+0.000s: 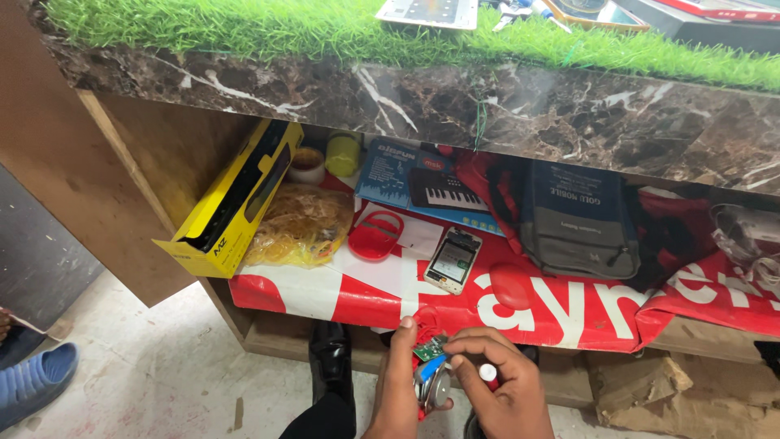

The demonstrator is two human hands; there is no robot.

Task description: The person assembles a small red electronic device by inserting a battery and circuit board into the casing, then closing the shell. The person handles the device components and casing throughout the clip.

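Left hand (400,382) grips a small gadget (431,380) from its left side, thumb up against the top edge. Reads as a steadying hold while the other hand works. Gadget: green circuit board on top, blue and silver round parts below, red casing; exact kind I can't tell. It sits between the two sets of fingers, low centre, below the shelf edge.

Right hand (504,390) is curled, fingertips pinching at the board from the right. A small white round piece (487,372) is tucked against the inner fingers, probably parked there to keep it from dropping.

Up and left of the fingers: yellow box (231,199), bag of rubber bands (301,223), red ring-shaped holder (375,236). Just above the fingers: phone (453,260) face up on the red-and-white banner (341,297). Up and right: grey bag (578,219).
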